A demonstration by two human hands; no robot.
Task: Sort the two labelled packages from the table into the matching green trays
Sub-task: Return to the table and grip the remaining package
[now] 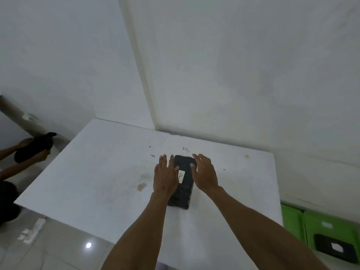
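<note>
A black wrapped package (183,184) with a white label marked "A" lies on the white table (109,172), near its middle. My left hand (165,176) rests against the package's left side, fingers spread. My right hand (204,172) hovers at its right side, fingers apart and curved toward it. Neither hand has closed on it. At the lower right, two green trays stand on the floor: the nearer one (319,228) holds a second black package (335,250) with a white label, and the other tray (292,221) is only partly visible.
White walls close in behind and to the right of the table. At the far left another person's hands (41,154) hold a black bundle (33,149). A white power strip (33,230) lies on the tiled floor.
</note>
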